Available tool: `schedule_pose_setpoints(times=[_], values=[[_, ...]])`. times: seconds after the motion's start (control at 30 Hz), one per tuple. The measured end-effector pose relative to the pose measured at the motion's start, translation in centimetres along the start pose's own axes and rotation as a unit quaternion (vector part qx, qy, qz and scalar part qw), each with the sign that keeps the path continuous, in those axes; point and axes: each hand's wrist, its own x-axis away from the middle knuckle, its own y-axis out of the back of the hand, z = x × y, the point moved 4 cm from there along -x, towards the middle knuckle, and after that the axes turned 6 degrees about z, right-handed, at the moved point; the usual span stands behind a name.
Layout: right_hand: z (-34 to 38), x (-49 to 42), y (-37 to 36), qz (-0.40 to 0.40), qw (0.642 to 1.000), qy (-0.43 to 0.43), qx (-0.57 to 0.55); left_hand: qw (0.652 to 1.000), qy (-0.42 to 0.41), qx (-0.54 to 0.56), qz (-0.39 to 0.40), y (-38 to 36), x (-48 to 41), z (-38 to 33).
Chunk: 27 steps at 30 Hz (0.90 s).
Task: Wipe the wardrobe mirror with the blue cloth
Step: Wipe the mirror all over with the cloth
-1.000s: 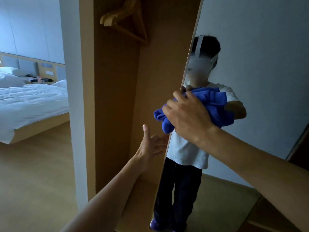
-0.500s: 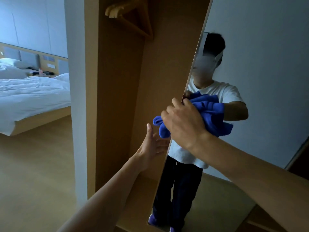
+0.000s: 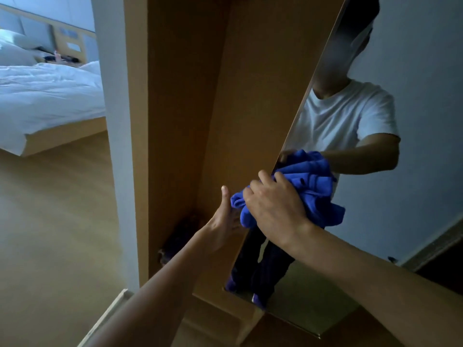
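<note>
Cloth point(image 3: 310, 186) in right hand's point(image 3: 275, 209) grip against mirror point(image 3: 400, 209); left hand point(image 3: 223, 221) flat just beside, thumb up.

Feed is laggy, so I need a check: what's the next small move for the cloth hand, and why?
Probably slide the right hand and its blue cloth rightward across the mirror. The cloth is bunched at the glass's left edge, partly overhanging it; most of the pane lies to its right, and the left hand is at the door's back.
</note>
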Motion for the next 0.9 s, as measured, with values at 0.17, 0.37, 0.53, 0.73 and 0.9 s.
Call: schedule_pose_setpoints(times=[0.17, 0.37, 0.53, 0.73, 0.9], values=[[-2.5, -0.7, 3.5, -0.072, 0.995, -0.064, 0.025, 0.998, 0.038, -0.048, 0.006, 0.6, -0.5, 2.4], [1.3, 0.7, -1.9, -0.008, 0.999, -0.002, 0.035, 0.999, 0.039, 0.012, -0.014, 1.0, -0.7, 3.6], [6.1, 1.3, -6.1, 0.070, 0.997, 0.022, 0.026, 0.993, 0.081, 0.059, -0.054, 2.4, -0.6, 4.9], [3.8, 1.0, -3.2, 0.001, 1.000, -0.010, -0.002, 0.996, 0.063, 0.062, -0.022, 2.3, -0.6, 5.1], [3.4, 1.9, -4.4, 0.007, 1.000, -0.011, -0.010, 0.997, 0.066, 0.043, -0.010, 2.5, -1.6, 7.4]])
